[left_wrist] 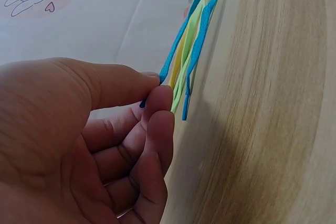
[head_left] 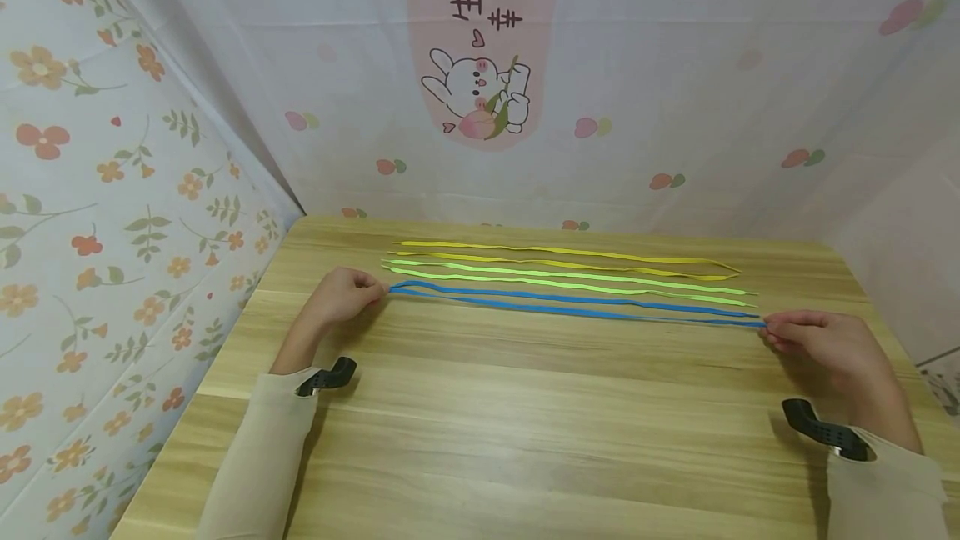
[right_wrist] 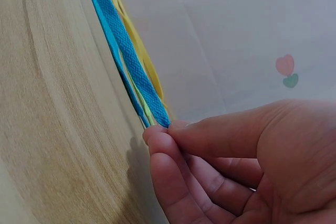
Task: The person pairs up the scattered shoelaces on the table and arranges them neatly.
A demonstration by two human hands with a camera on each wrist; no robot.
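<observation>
Two blue flat shoelace strands [head_left: 555, 298] stretch side by side across the wooden table. At their left end, my left hand [head_left: 345, 297] pinches one strand's tip between thumb and index finger. In the left wrist view that blue strand [left_wrist: 176, 51] runs up from the fingertips, while the other blue tip [left_wrist: 185, 111] lies free beside them. My right hand [head_left: 828, 340] pinches the right end of the nearer blue strand. Close up in the right wrist view, the woven blue lace [right_wrist: 134, 51] meets the thumb and fingertips; its very tip is hidden.
Just beyond the blue strands lie two light green laces [head_left: 570, 277], roughly parallel. Farther back are yellow strands [head_left: 555, 250], which come together at the right. A printed cloth [head_left: 637, 90] hangs behind the table [head_left: 525, 423], and a floral one [head_left: 112, 215] hangs at the left.
</observation>
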